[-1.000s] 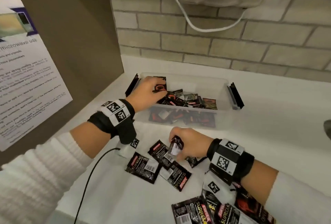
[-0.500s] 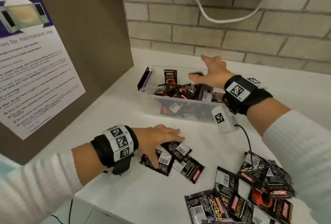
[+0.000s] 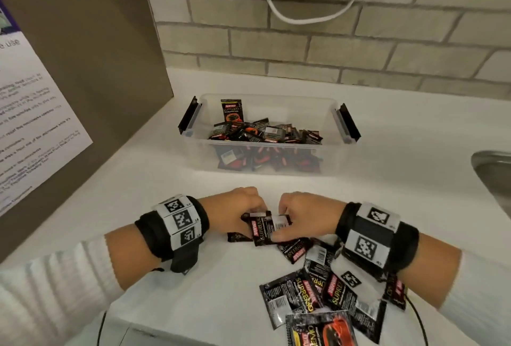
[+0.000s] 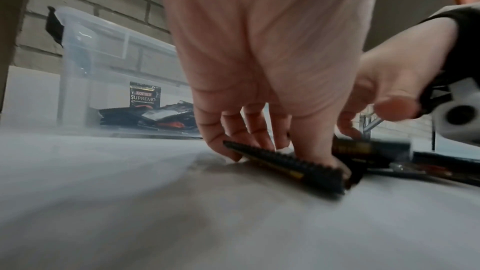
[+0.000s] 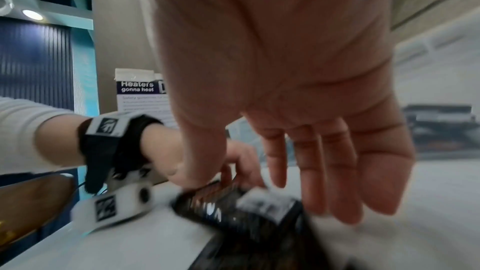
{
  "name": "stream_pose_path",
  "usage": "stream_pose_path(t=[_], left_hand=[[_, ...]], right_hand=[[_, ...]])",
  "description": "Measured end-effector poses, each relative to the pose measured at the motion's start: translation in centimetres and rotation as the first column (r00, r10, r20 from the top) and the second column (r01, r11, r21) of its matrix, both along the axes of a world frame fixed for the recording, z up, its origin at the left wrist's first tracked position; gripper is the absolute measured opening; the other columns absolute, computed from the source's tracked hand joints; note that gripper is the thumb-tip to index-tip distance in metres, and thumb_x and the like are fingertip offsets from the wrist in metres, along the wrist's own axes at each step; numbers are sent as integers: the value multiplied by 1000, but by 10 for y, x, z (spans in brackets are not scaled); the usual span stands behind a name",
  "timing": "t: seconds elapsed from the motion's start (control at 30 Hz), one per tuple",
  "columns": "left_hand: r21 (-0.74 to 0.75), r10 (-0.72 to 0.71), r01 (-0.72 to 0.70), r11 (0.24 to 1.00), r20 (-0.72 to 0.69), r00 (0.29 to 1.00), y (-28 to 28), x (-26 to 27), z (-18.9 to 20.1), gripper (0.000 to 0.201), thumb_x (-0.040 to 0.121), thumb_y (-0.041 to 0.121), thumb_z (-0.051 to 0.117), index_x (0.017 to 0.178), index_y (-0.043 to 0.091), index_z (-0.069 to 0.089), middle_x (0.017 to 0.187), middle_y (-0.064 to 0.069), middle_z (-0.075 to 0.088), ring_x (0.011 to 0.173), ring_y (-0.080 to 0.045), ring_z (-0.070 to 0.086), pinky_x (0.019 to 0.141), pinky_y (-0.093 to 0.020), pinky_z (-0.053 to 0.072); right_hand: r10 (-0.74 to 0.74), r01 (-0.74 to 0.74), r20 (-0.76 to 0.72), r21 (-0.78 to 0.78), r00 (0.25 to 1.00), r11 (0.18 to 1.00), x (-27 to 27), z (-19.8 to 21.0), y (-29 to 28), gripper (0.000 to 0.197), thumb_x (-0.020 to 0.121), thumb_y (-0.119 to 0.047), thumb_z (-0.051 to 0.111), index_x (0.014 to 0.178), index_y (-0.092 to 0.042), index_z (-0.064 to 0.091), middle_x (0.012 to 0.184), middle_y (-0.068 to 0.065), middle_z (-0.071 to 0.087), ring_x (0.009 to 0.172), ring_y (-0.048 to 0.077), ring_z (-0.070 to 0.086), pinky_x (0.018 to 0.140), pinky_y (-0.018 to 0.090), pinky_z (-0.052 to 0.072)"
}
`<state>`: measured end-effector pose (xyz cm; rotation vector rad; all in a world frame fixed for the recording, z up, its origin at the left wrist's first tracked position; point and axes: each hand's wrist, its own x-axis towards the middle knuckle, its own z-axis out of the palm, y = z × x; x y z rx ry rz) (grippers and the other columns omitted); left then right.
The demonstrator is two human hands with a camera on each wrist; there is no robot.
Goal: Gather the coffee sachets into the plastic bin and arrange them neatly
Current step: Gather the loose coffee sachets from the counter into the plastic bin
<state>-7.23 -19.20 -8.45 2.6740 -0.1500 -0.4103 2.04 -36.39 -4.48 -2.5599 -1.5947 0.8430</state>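
A clear plastic bin with black end clips stands at the back of the white counter and holds a loose pile of black coffee sachets; one stands upright against its far wall. Both hands are low on the counter in front of the bin. My left hand pinches the left end of a black sachet, and its fingers curl over that sachet's serrated edge. My right hand grips the barcode end of the sachet, thumb on one side and fingers on the other.
Several loose sachets lie by my right wrist near the counter's front edge. A steel sink lies at the right. A brown panel with a poster walls off the left. The brick wall stands behind the bin.
My right hand has come back from the bin to the counter. My left hand, which lay flat on the loose sachets, now pinches one together with the right hand.
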Motion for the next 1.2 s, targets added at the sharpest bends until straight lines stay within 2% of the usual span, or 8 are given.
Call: stream_pose_path(t=[0.23,0.37,0.53,0.67,0.87,0.93,1.03,1.2], left_hand=[[-199,218,-241,950,-128,968,2,0,1,60,85,15,65,131,29,28,104,-1,52,78,-14,53,70,-23,45],[-404,291,-356,843,-216,932,-4,4,7,36,92,4,50,117,28,46,106,-10,53,77,-17,53,65,-27,43],[-223,210,-199,954,26,977,-19,5,14,34,91,18,59,122,19,47,113,2,54,97,-11,54,82,-18,45],[-300,260,-205,931,156,953,-6,17,47,29,90,13,58,116,22,49,105,11,53,90,-3,54,71,-8,45],[-459,585,-391,798,434,685,43,55,121,39,92,13,55,128,24,44,111,3,53,84,-10,61,54,-19,53],[-479,613,-398,782,475,632,49,70,135,44,90,8,57,131,20,44,119,-2,54,91,-16,61,66,-27,58],[-255,484,-411,875,465,741,49,85,132,55,87,11,62,138,17,40,138,-9,44,122,-24,48,102,-29,38],[-116,271,-251,961,569,777,19,69,103,42,89,17,60,129,19,51,143,-6,36,134,-23,27,108,-27,18]], right_hand=[[-216,218,-58,40,975,975,-8,-23,1,73,71,-28,79,123,-5,34,115,12,55,102,26,56,80,31,47],[-272,282,-135,63,953,957,-1,-23,3,68,74,-25,76,125,-6,35,115,11,56,101,24,57,78,30,47],[-251,281,-209,129,945,951,3,-15,6,58,76,-14,73,122,-8,38,112,10,57,98,22,58,79,30,50],[-247,321,-264,288,932,902,21,22,4,63,74,-4,73,127,-11,39,105,-1,54,91,13,58,69,18,50],[-456,439,-148,634,877,637,67,83,18,51,82,-8,67,128,-10,44,81,-6,52,65,4,51,46,7,39],[-500,431,-125,705,857,563,74,88,32,51,82,-12,67,128,-9,43,92,5,60,72,14,59,55,13,47],[-498,455,-119,625,859,634,82,85,43,69,81,-24,70,138,-10,33,115,13,60,92,23,59,83,31,49],[-491,440,-54,537,869,720,78,68,9,62,86,-25,65,139,-10,36,119,13,56,91,17,49,77,20,36]])
